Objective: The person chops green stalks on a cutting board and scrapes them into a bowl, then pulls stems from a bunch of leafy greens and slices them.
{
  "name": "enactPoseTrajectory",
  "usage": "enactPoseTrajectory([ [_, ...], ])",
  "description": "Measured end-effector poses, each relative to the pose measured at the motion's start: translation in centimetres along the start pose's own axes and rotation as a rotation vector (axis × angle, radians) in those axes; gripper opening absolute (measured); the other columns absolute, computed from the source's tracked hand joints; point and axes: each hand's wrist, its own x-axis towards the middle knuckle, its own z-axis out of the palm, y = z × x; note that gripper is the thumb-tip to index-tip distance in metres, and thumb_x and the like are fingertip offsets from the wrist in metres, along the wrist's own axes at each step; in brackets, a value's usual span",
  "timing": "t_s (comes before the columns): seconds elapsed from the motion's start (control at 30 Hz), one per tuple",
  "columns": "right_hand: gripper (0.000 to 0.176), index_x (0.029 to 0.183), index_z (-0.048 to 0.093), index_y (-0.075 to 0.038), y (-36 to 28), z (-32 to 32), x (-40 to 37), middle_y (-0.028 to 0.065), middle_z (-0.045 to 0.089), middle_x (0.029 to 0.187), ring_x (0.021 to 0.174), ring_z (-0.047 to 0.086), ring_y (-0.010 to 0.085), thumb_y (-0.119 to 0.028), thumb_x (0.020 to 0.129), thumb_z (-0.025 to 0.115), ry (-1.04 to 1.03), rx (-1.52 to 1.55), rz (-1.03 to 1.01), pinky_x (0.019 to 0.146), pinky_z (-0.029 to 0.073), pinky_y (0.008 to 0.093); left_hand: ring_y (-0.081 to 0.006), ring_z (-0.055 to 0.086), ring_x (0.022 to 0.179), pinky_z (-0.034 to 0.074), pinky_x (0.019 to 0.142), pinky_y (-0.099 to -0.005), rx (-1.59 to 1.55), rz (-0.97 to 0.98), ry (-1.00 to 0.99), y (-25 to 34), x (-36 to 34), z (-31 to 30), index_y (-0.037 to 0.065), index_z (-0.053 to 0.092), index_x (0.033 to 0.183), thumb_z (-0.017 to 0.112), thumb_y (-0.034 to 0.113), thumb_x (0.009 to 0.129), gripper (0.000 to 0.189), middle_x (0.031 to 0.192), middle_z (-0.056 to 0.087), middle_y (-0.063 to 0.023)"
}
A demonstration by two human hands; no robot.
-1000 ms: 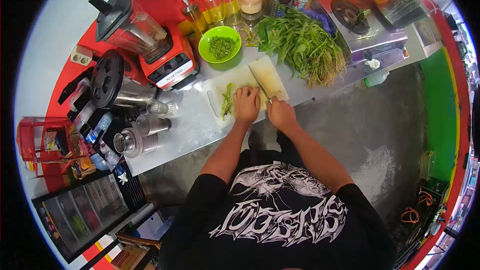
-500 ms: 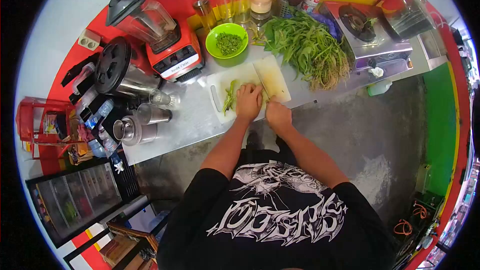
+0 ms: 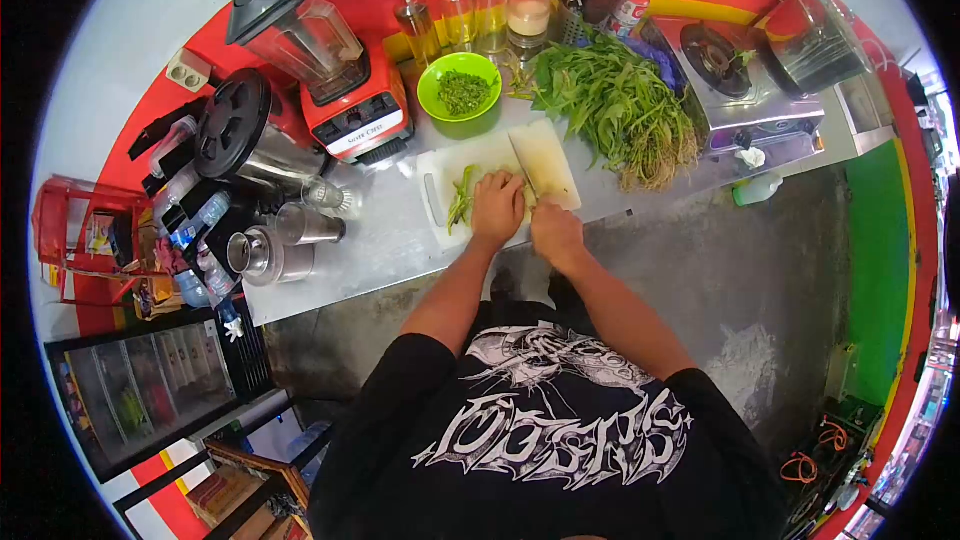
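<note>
On the white cutting board, my left hand presses down on green stems, its fingers bent and close together. The stems stick out to the left of that hand; the part under the fingers is hidden. My right hand is wrapped round the handle of a kitchen knife. Its blade points away from me, resting on or just above the board, right beside my left fingertips. Behind the board stands a lime-green bowl holding chopped greens. A big bunch of leafy greens with roots lies to the right.
A red blender and steel cups stand on the left of the metal counter. Pump bottles and a lidded jar line the back wall. A gas stove sits at the right end.
The camera view has shifted slightly. Both hands and the knife stay in nearly the same place on the board, with no clear change in grip.
</note>
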Motion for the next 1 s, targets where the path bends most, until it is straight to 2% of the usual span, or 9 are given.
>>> enactPoseTrajectory([
  [0.1, 0.031, 0.113, 0.054, 0.002, -0.8, 0.3, -1.3, 0.0264, 0.072, 0.099, 0.095, 0.071, 0.0427, -0.025, 0.102, 0.044, 0.023, 0.018, 0.170, 0.084, 0.055, 0.0511, -0.0305, 0.053, 0.098, 0.040, 0.085, -0.0438, 0.002, -0.008, 0.013, 0.0, 0.1, -0.1, 0.013, 0.065, 0.100, 0.062, 0.015, 0.089, 0.012, 0.097, 0.058, -0.0078],
  [0.17, 0.030, 0.113, 0.055, 0.002, 0.3, 2.3, -1.1, 0.0265, 0.072, 0.099, 0.095, 0.071, 0.0423, -0.024, 0.102, 0.044, 0.027, -0.006, 0.119, 0.084, 0.055, 0.0512, -0.0304, 0.053, 0.098, 0.040, 0.085, -0.0439, -0.006, -0.015, 0.006, 0.1, 0.1, 0.0, 0.013, 0.066, 0.100, 0.062, 0.015, 0.089, 0.011, 0.097, 0.058, -0.0076],
  [0.2, 0.029, 0.113, 0.055, 0.001, 0.2, 2.3, -1.2, 0.0267, 0.072, 0.100, 0.095, 0.071, 0.0418, -0.023, 0.101, 0.045, 0.032, -0.016, 0.072, 0.083, 0.056, 0.0513, -0.0303, 0.053, 0.098, 0.040, 0.085, -0.0439, -0.002, -0.024, -0.005, 0.0, 0.1, 0.0, 0.013, 0.066, 0.100, 0.062, 0.015, 0.089, 0.011, 0.096, 0.058, -0.0074],
  [0.33, 0.026, 0.113, 0.054, 0.001, -0.2, 1.1, 0.4, 0.0262, 0.072, 0.099, 0.094, 0.072, 0.0409, -0.019, 0.100, 0.045, 0.025, 0.031, 0.109, 0.083, 0.056, 0.0514, -0.0301, 0.053, 0.097, 0.041, 0.085, -0.0437, -0.016, -0.012, 0.023, -0.1, -0.1, 0.0, 0.013, 0.065, 0.098, 0.062, 0.016, 0.090, 0.009, 0.096, 0.058, -0.0073],
  [0.43, 0.025, 0.109, 0.056, 0.002, -0.4, 0.4, 0.2, 0.0250, 0.073, 0.097, 0.091, 0.073, 0.0401, -0.017, 0.097, 0.045, 0.050, -0.069, 0.016, 0.082, 0.056, 0.0508, -0.0300, 0.053, 0.096, 0.041, 0.084, -0.0440, -0.014, -0.006, 0.025, -0.1, -0.1, -0.1, 0.013, 0.064, 0.096, 0.062, 0.015, 0.090, 0.007, 0.094, 0.058, -0.0074],
  [0.5, 0.023, 0.109, 0.057, 0.001, -0.9, 0.8, -0.5, 0.0288, 0.071, 0.097, 0.087, 0.073, 0.0405, -0.015, 0.096, 0.050, 0.065, -0.009, 0.114, 0.078, 0.058, 0.0499, -0.0300, 0.053, 0.095, 0.041, 0.083, -0.0441, -0.020, -0.009, 0.038, -0.1, -0.1, 0.0, 0.013, 0.064, 0.095, 0.062, 0.015, 0.089, 0.006, 0.094, 0.058, -0.0074],
  [0.63, 0.023, 0.109, 0.058, 0.002, -1.0, 1.3, 0.0, 0.0285, 0.071, 0.099, 0.091, 0.073, 0.0407, -0.015, 0.095, 0.050, 0.078, -0.030, 0.146, 0.079, 0.058, 0.0495, -0.0329, 0.053, 0.092, 0.040, 0.082, -0.0451, -0.031, -0.003, 0.027, 0.0, 0.0, -0.1, 0.010, 0.064, 0.098, 0.062, 0.012, 0.089, 0.010, 0.094, 0.058, -0.0097],
  [0.83, 0.023, 0.110, 0.057, 0.002, -0.9, -0.4, 0.5, 0.0267, 0.072, 0.096, 0.094, 0.072, 0.0417, -0.012, 0.094, 0.049, 0.019, -0.121, -0.048, 0.082, 0.057, 0.0502, -0.0317, 0.053, 0.094, 0.040, 0.083, -0.0446, -0.047, -0.018, 0.037, 0.3, -0.1, -0.3, 0.010, 0.064, 0.098, 0.063, 0.010, 0.087, 0.011, 0.095, 0.059, -0.0090],
  [1.0, 0.020, 0.108, 0.057, 0.003, -1.1, 1.1, -0.1, 0.0257, 0.072, 0.101, 0.093, 0.072, 0.0408, -0.006, 0.091, 0.050, 0.039, 0.034, 0.136, 0.083, 0.057, 0.0496, -0.0315, 0.055, 0.095, 0.040, 0.082, -0.0447, -0.032, 0.010, 0.045, 0.0, -0.2, 0.2, 0.010, 0.064, 0.096, 0.063, 0.010, 0.087, 0.009, 0.095, 0.060, -0.0084],
])
